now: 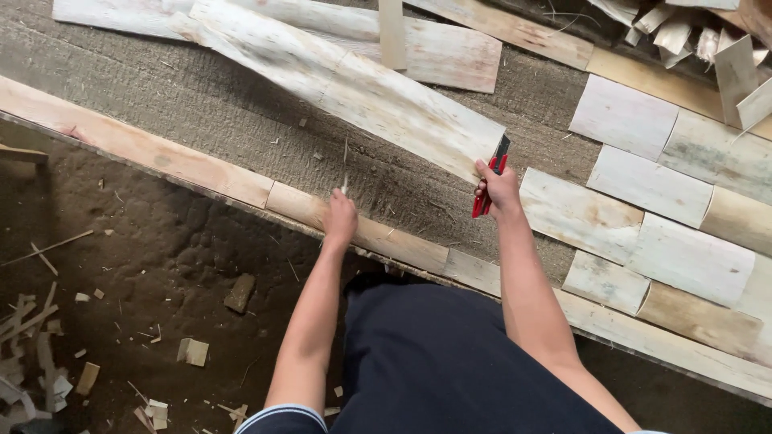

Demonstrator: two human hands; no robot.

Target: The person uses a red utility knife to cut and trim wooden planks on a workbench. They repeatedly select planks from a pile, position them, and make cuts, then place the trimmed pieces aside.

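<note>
Veneer sheet (354,84) before right hand (497,186); laid pieces (643,209) beside

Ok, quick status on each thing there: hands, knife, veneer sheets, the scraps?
Right hand: gripping the red utility knife, blade end up.
Left hand: pinching a thin wood sliver, held upright.
Long veneer sheet: lying flat, its end by the knife.
Veneer pieces: laid flat, overlapping.
Wood scraps: scattered on the floor.
</note>
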